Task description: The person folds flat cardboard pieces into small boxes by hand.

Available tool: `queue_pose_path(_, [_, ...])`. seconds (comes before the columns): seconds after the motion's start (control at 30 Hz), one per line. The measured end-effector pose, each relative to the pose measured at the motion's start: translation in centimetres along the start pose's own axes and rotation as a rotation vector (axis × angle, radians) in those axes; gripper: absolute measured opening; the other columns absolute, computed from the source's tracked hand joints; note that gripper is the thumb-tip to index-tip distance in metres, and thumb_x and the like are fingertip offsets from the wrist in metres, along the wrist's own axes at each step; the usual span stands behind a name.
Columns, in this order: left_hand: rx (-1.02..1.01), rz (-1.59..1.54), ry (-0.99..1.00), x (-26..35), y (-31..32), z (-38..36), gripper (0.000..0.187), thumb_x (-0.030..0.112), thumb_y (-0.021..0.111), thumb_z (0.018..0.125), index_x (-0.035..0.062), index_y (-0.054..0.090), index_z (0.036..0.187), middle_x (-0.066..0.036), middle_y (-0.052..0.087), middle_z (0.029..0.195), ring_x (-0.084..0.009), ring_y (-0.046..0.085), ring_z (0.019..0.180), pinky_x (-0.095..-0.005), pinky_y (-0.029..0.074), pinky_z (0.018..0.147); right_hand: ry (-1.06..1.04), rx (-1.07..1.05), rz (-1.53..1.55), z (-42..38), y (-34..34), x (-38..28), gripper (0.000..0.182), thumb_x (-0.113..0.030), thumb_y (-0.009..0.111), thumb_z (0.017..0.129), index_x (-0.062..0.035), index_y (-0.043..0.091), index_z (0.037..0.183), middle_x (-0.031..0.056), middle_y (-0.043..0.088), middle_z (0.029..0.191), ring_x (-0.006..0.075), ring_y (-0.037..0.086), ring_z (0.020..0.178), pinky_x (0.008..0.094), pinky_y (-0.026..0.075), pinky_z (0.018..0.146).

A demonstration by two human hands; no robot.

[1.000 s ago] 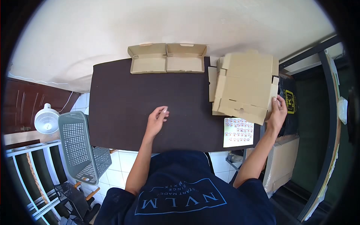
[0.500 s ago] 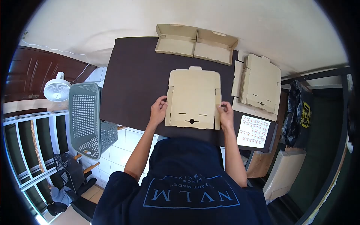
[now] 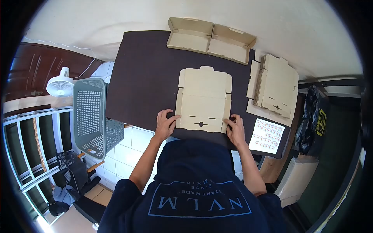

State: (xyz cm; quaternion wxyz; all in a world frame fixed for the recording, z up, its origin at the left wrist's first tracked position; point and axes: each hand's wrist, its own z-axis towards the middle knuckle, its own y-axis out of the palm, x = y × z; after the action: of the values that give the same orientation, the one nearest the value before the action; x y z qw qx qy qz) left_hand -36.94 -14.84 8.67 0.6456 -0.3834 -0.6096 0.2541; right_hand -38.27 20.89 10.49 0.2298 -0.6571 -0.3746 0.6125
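Observation:
An unfolded cardboard box blank (image 3: 204, 93) lies flat on the dark table (image 3: 143, 73), its round hole and slots near the edge closest to me. My left hand (image 3: 166, 123) is at its lower left side, with fingers apart and fingertips touching the side flap. At the lower right side, my right hand (image 3: 235, 128) touches the other side flap with its fingertips, fingers also apart. Neither hand is wrapped round anything.
Two open cardboard boxes (image 3: 211, 40) stand at the table's back edge. A stack of flat blanks (image 3: 276, 83) lies at the right, above a sticker sheet (image 3: 266, 136). Left of the table are a grey basket (image 3: 89, 116) and a white fan (image 3: 61, 86).
Both hands have shifted toward the blank's near corners, and their fingers have spread. The blank now lies flatter, with its side flaps opened out. The camera view has shifted slightly.

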Motion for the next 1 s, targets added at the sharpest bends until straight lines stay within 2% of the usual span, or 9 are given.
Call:
queue_pose_path(0.17, [-0.024, -0.066, -0.011, -0.8, -0.7, 0.7, 0.042, 0.004, 0.075, 0.081, 0.0210, 0.074, 0.119, -0.012, 0.054, 0.128, -0.0339, 0.044, 0.124, -0.0448, 0.037, 0.105, -0.046, 0.071, -0.071, -1.0, 0.1, 0.7, 0.031, -0.002, 0.070, 0.082, -0.0107, 0.076, 0.111, 0.0160, 0.056, 0.123, 0.0344, 0.055, 0.105, 0.0428, 0.051, 0.089])
queue_pose_path(0.3, [-0.030, -0.089, -0.058, -1.1, -0.8, 1.7, 0.033, 0.010, 0.080, 0.079, 0.0189, 0.078, 0.110, -0.010, 0.056, 0.121, -0.0316, 0.046, 0.120, -0.0438, 0.038, 0.103, -0.033, 0.080, -0.069, -0.6, 0.3, 0.5, 0.027, -0.003, 0.071, 0.082, -0.0089, 0.076, 0.108, 0.0158, 0.056, 0.120, 0.0348, 0.055, 0.104, 0.0431, 0.050, 0.089])
queue_pose_path(0.5, [-0.027, -0.049, -0.065, -0.7, -1.0, 4.1, 0.020, 0.018, 0.083, 0.078, 0.0045, 0.075, 0.090, -0.009, 0.055, 0.113, -0.0308, 0.047, 0.113, -0.0441, 0.039, 0.096, 0.087, 0.011, -0.047, 2.2, 0.7, 0.4, 0.026, -0.008, 0.079, 0.078, -0.0010, 0.072, 0.102, 0.0144, 0.060, 0.105, 0.0346, 0.057, 0.100, 0.0421, 0.049, 0.089])
queue_pose_path(0.6, [-0.056, -0.021, -0.083, -0.9, -1.1, 5.1, 0.029, 0.023, 0.087, 0.074, 0.0040, 0.068, 0.086, -0.009, 0.053, 0.110, -0.0306, 0.046, 0.111, -0.0448, 0.039, 0.094, 0.086, -0.036, -0.116, 3.8, 0.0, 0.1, 0.032, -0.013, 0.082, 0.077, 0.0019, 0.069, 0.102, 0.0155, 0.061, 0.104, 0.0367, 0.060, 0.101, 0.0449, 0.051, 0.087])
queue_pose_path(0.7, [-0.042, 0.075, -0.164, -0.6, -1.8, 6.0, 0.045, 0.031, 0.091, 0.068, 0.0084, 0.063, 0.095, -0.009, 0.050, 0.109, -0.0307, 0.045, 0.107, -0.0433, 0.037, 0.090, 0.245, -0.193, -0.174, 5.9, -1.6, -0.7, 0.048, -0.025, 0.088, 0.072, 0.0012, 0.068, 0.107, 0.0173, 0.066, 0.104, 0.0386, 0.066, 0.101, 0.0470, 0.054, 0.086])
queue_pose_path(0.77, [-0.091, 0.198, -0.271, -0.7, -1.9, 6.5, 0.066, 0.041, 0.094, 0.060, 0.0122, 0.056, 0.105, -0.010, 0.047, 0.110, -0.0307, 0.043, 0.105, -0.0428, 0.036, 0.089, 0.431, -0.344, -0.349, 7.2, -2.1, -0.9, 0.066, -0.041, 0.092, 0.065, 0.0003, 0.067, 0.110, 0.0195, 0.071, 0.106, 0.0391, 0.069, 0.102, 0.0484, 0.056, 0.086])
queue_pose_path(0.8, [-0.094, 0.198, -0.275, -0.6, -2.0, 6.6, 0.066, 0.041, 0.094, 0.060, 0.0122, 0.056, 0.105, -0.010, 0.047, 0.110, -0.0307, 0.043, 0.105, -0.0428, 0.036, 0.089, 0.466, -0.396, -0.405, 7.8, -2.2, -0.9, 0.077, -0.052, 0.093, 0.059, -0.0007, 0.069, 0.112, 0.0196, 0.072, 0.112, 0.0371, 0.069, 0.107, 0.0462, 0.057, 0.089])
queue_pose_path(0.87, [-0.140, 0.253, -0.381, -0.4, -2.1, 7.0, 0.078, 0.049, 0.095, 0.055, 0.0124, 0.054, 0.110, -0.011, 0.045, 0.112, -0.0306, 0.041, 0.105, -0.0429, 0.035, 0.088, 0.490, -0.438, -0.423, 8.6, -2.6, -0.9, 0.079, -0.052, 0.093, 0.058, -0.0007, 0.070, 0.112, 0.0188, 0.072, 0.112, 0.0361, 0.070, 0.107, 0.0454, 0.057, 0.089])
queue_pose_path(1.0, [-0.196, 0.228, -0.458, -0.4, -2.2, 7.3, 0.079, 0.053, 0.095, 0.055, 0.0129, 0.054, 0.110, -0.011, 0.044, 0.113, -0.0309, 0.040, 0.106, -0.0438, 0.034, 0.089, 0.528, -0.514, -0.470, 9.6, -3.3, -1.6, 0.081, -0.055, 0.094, 0.055, -0.0006, 0.073, 0.111, 0.0173, 0.073, 0.111, 0.0336, 0.070, 0.108, 0.0434, 0.058, 0.090])
